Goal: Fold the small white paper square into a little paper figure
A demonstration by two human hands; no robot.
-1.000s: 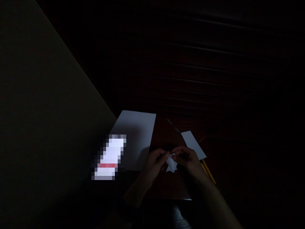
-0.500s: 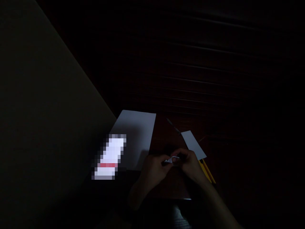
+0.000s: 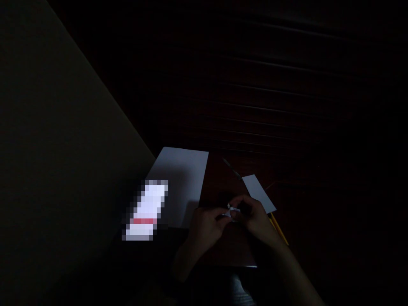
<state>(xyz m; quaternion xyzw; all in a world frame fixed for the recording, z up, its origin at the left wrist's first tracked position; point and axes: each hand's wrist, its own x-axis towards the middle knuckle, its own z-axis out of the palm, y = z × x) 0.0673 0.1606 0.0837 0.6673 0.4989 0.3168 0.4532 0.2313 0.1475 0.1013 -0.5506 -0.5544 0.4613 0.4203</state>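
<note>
Low in the dim head view, my left hand (image 3: 206,223) and my right hand (image 3: 253,216) meet above a dark reddish table. Between their fingertips is a small folded piece of white paper (image 3: 233,211). My left thumb and forefinger pinch its left end, while the right thumb and fingers close on its right side. Its exact shape is hard to make out in the gloom. Just beyond my right hand lies a narrow white paper strip (image 3: 259,193). Partly hidden under my right wrist is a yellow object (image 3: 279,229), whose kind I cannot tell.
A large white sheet (image 3: 188,170) lies on the left, with a bright, pixelated screen-like rectangle (image 3: 146,210) over its near corner. A pen (image 3: 232,168) rests behind the hands. The table's front edge (image 3: 236,266) runs close below, and a pale wall (image 3: 63,148) slants along the left.
The folded paper has turned slightly between the fingers, and a small white tip now shows at the right fingertips. My right hand has shifted a little, covering more of the yellow object.
</note>
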